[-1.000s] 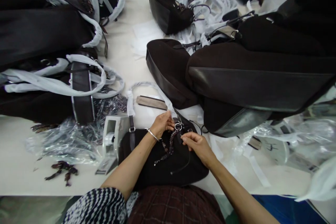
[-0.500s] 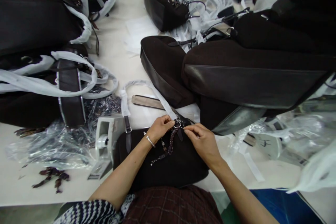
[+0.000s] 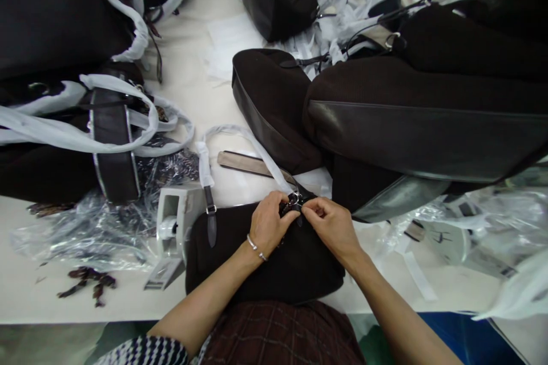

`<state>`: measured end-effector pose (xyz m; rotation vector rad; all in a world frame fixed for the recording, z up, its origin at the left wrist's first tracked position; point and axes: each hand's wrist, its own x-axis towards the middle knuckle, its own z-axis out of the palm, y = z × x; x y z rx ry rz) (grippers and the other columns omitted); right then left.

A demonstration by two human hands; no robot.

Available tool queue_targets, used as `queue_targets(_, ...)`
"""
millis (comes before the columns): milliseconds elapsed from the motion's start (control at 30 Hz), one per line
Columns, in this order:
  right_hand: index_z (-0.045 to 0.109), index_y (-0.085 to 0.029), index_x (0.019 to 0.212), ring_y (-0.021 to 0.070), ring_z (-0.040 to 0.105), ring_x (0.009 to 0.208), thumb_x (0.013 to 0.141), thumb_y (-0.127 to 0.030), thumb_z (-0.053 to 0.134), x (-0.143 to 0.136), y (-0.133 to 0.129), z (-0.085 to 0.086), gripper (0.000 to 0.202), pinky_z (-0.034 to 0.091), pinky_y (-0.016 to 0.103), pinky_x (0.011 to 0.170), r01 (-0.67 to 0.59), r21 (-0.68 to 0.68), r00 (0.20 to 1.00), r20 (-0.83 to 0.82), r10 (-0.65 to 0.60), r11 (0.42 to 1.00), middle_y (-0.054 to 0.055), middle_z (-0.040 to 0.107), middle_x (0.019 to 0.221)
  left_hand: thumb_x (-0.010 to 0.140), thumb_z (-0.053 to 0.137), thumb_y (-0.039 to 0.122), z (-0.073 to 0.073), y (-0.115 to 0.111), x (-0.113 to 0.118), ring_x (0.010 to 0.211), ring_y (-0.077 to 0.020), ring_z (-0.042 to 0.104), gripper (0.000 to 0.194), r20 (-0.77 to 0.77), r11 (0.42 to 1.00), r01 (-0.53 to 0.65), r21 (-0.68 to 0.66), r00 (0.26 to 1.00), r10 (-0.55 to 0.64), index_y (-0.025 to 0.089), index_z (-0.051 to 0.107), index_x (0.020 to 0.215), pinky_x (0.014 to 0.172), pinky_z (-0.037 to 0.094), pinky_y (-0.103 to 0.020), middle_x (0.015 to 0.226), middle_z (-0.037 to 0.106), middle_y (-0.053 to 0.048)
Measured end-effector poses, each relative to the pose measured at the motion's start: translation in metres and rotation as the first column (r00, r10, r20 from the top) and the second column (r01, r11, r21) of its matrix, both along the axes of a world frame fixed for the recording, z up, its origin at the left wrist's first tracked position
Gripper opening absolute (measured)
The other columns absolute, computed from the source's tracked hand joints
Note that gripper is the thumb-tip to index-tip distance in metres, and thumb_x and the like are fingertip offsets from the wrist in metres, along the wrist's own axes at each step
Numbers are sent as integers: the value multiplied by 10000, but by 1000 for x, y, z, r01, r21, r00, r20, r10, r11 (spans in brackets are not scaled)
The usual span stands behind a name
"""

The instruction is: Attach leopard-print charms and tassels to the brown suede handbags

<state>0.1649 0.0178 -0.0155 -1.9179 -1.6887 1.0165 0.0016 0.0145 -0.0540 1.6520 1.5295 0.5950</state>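
Note:
A dark brown bag (image 3: 265, 268) lies flat at the table's front edge, its strap (image 3: 240, 130) wrapped in white material and looped away from me. At the bag's upper right, a metal ring (image 3: 294, 199) joins the strap end. My left hand (image 3: 270, 222) is closed at the ring's left side, covering most of the braided dark charm there. From the right, my right hand (image 3: 329, 221) pinches at the ring with thumb and index finger. The small part between its fingertips is too small to name.
A grey tape dispenser (image 3: 171, 222) stands left of the bag, beside clear plastic wrapping (image 3: 94, 234) and dark braided pieces (image 3: 89, 282). Large dark bags (image 3: 411, 131) crowd the right and back. More bags with wrapped straps (image 3: 47, 28) are piled at left.
My left hand has moved right and down over the braided charm, which hung visibly across the bag before. My right hand remains at the ring. The view has shifted slightly.

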Motion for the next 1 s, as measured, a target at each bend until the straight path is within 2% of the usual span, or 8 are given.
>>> queue_targets(133,650,-210,713,128,568,615,810,-228,613,-1,0,0,105,421,244,638,-24,28,999,23,23,999,-18,635,684,826,628,214,-5,4,-1,825,-158,581,84,2,1000,-21,7,1000,21,213,546,843,783,451,-285,874,604,1)
queue_targets(367,623,-209,699,129,553,637,801,-177,597,-9,0,-3,110,399,240,629,-94,46,993,73,91,995,-17,596,676,774,601,154,-10,3,-4,787,-156,597,105,-46,996,-75,-49,996,73,215,582,857,764,445,-275,859,634,3)
queue_targets(567,572,-196,657,125,533,620,785,-141,589,-20,3,-5,141,371,242,609,-161,80,976,164,146,984,-14,571,656,743,593,156,-8,8,-10,688,-120,579,58,191,969,-105,-225,970,150,189,581,788,680,434,-228,739,620,33)
queue_targets(767,574,-194,654,124,530,611,771,-121,590,-25,6,-5,139,365,247,606,-205,78,963,195,187,976,-11,575,664,766,586,158,0,5,-13,691,-112,566,39,264,975,-85,-204,954,138,189,585,791,690,435,-219,726,602,40)
queue_targets(867,599,-197,660,128,543,609,777,-129,596,-25,7,-5,136,374,247,606,-171,71,973,166,158,983,-12,590,656,777,596,161,0,4,-14,766,-126,601,65,283,976,-81,-202,949,137,191,609,834,757,454,-230,793,640,25)
queue_targets(1000,664,-209,720,144,601,677,823,-207,614,-22,7,-9,114,420,253,671,-102,37,994,53,100,994,-5,654,715,839,566,199,-3,6,-18,876,-140,630,151,386,976,-14,-219,917,100,203,646,967,855,465,-251,929,686,3)
